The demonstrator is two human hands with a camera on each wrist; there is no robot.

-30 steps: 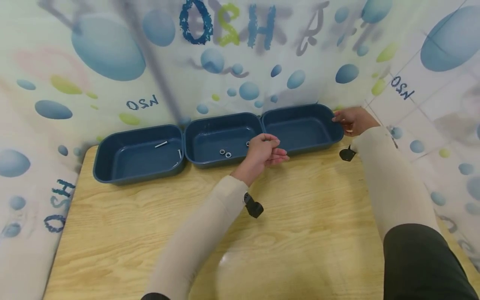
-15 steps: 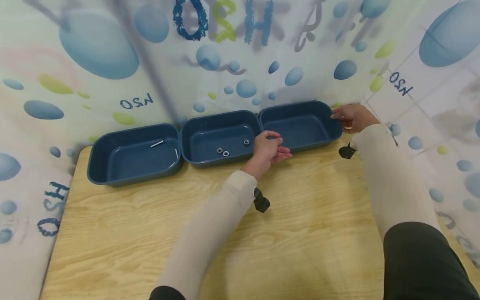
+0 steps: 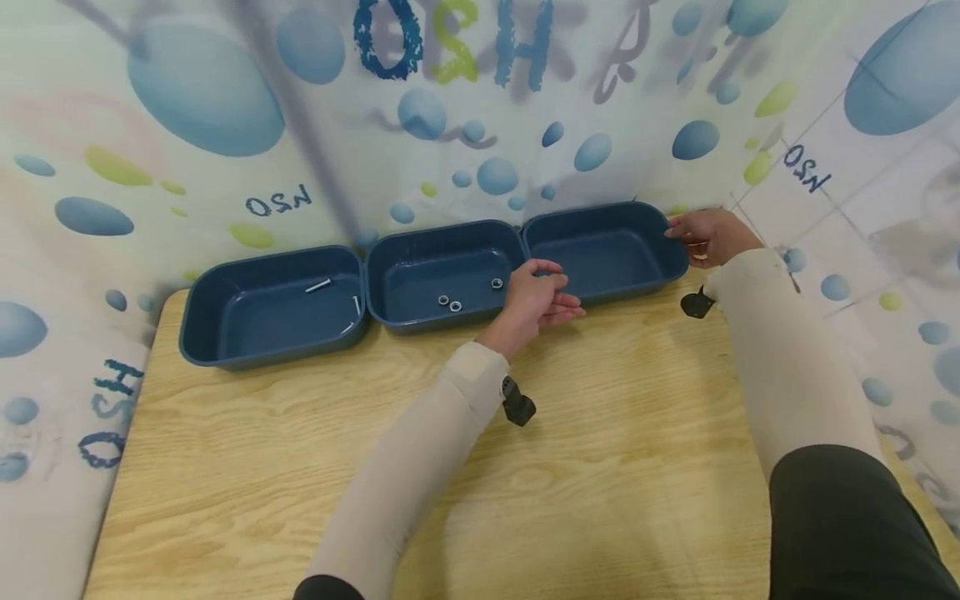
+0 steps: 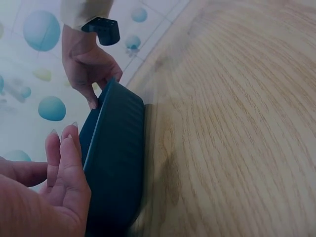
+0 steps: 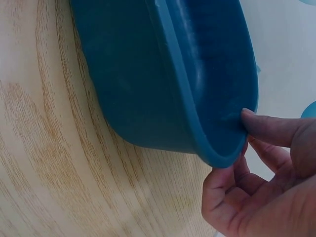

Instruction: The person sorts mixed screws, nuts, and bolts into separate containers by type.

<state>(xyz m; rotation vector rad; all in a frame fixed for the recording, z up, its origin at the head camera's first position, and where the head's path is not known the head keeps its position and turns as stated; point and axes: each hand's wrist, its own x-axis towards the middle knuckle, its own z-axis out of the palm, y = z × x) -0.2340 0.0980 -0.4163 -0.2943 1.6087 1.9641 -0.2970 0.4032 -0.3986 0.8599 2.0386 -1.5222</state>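
Note:
Three dark blue plastic bins stand in a row. At the end of the right bin (image 3: 607, 258), my right hand (image 3: 712, 235) pinches the rim, thumb inside and fingers outside in the right wrist view. My left hand (image 3: 528, 304) is at the junction of the right and middle bins, its fingers loosely extended beside the right bin's near wall; whether they touch it I cannot tell. That hand appears to hold nothing. Inside the middle bin (image 3: 408, 283) lie three nuts (image 3: 455, 306). The left bin (image 3: 273, 325) contains bolts (image 3: 318, 285), at least two visible.
The bins stand along the back of a light wooden table (image 3: 600, 467), against a wall covering (image 3: 330, 125) printed with blue and green spots. A small black camera (image 3: 517, 402) sits on the left wrist, another (image 3: 697, 304) on the right.
My left hand has shifted slightly right, uncovering the nut at the middle bin's right side. The right hand keeps its grip on the rim. The head view has moved a little.

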